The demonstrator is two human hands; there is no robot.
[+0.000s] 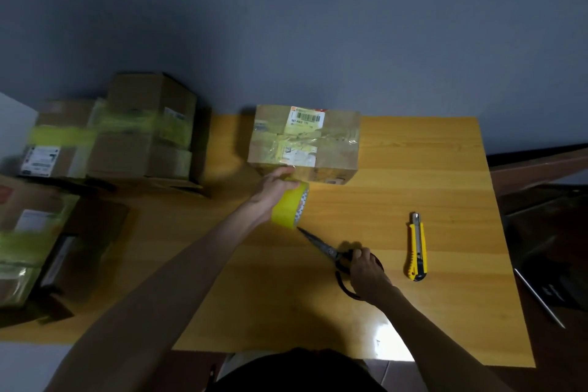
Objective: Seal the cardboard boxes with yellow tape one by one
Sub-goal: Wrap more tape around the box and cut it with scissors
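Cardboard box [304,141], 12 o'clock on wooden table [445,200]: barcode label, print unreadable. Left hand [275,188] grips yellow tape roll [290,209] touching box's near edge. Right hand [366,267] closed on scissors [324,247], 6 o'clock. Utility knife [417,247], 3 o'clock. Taped boxes [111,134], 9 o'clock.

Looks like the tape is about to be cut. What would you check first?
1. Tape roll held by the left hand: ok.
2. Right hand has a grip on the scissors: ok.
3. Scissor tips near the roll: ok.
4. Tape stuck down over the cardboard box front edge: cannot tell.
5. Blades open: cannot tell.
6. Utility knife lying apart from the hands: ok.
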